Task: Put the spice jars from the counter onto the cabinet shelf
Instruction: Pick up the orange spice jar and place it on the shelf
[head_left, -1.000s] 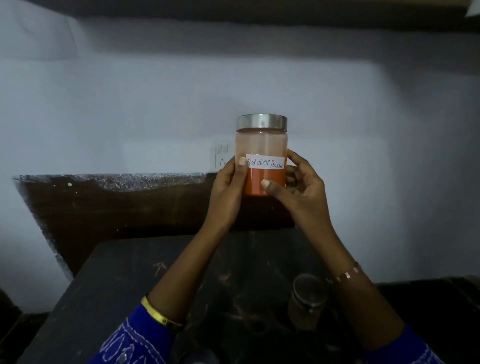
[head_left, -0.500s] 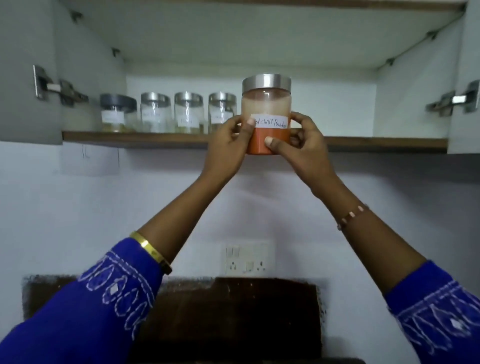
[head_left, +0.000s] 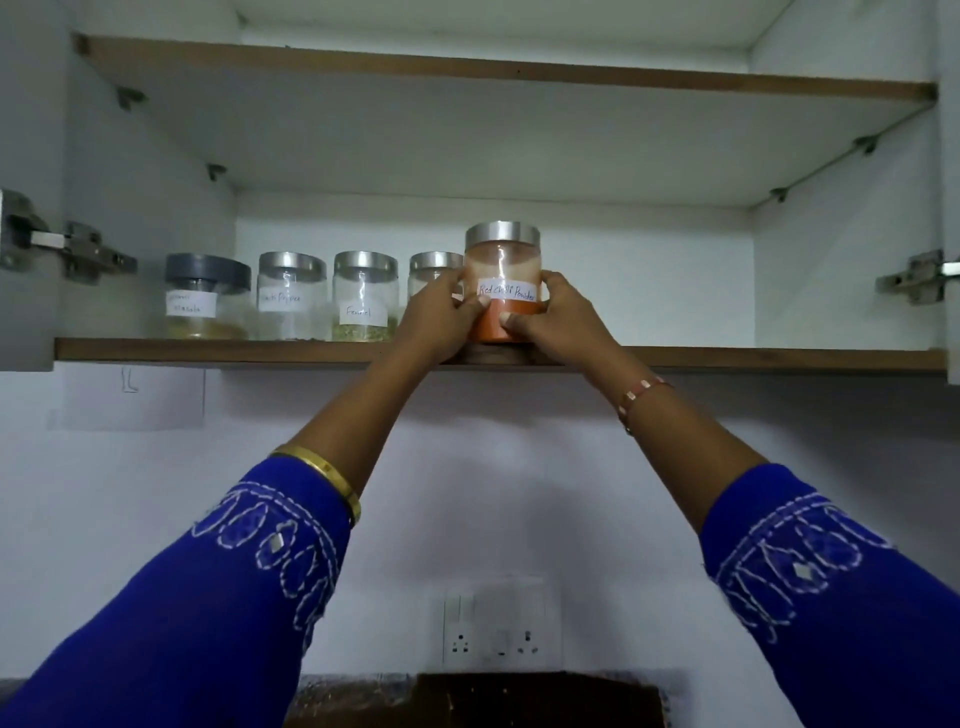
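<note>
Jar handling was the interesting bit here: the red chilli powder jar (head_left: 502, 291) sat at the near edge of the cabinet shelf (head_left: 727, 358), just right of a row of 4 other jars, and whether its base was fully down on the wood or a hair above it I honestly couldn't tell, since the fingers covered the bottom. Left hand (head_left: 441, 317) was wrapped around the jar's left side with the thumb across the front under the label, and the right hand (head_left: 558, 325) cupped the right side, thumb pressed on the orange part low down. So both were gripping it, not just steadying. It looked like clear glass or hard plastic with a brushed metal lid (head_left: 502, 234), roughly half full of powder, so I'd guess moderately heavy, rigid, smooth-walled and a bit slippery, and breakable if it came off that height. Holding it low on the body with 2 hands seemed the sane choice; grabbing by the lid would be risky if it's only a push-fit. The neighbour jar (head_left: 434, 270) right behind the left hand was touching or nearly so, which I figured made knocking it the main hazard. The fennel jar (head_left: 365, 296) and the other 2 stood further left, well clear.
</note>
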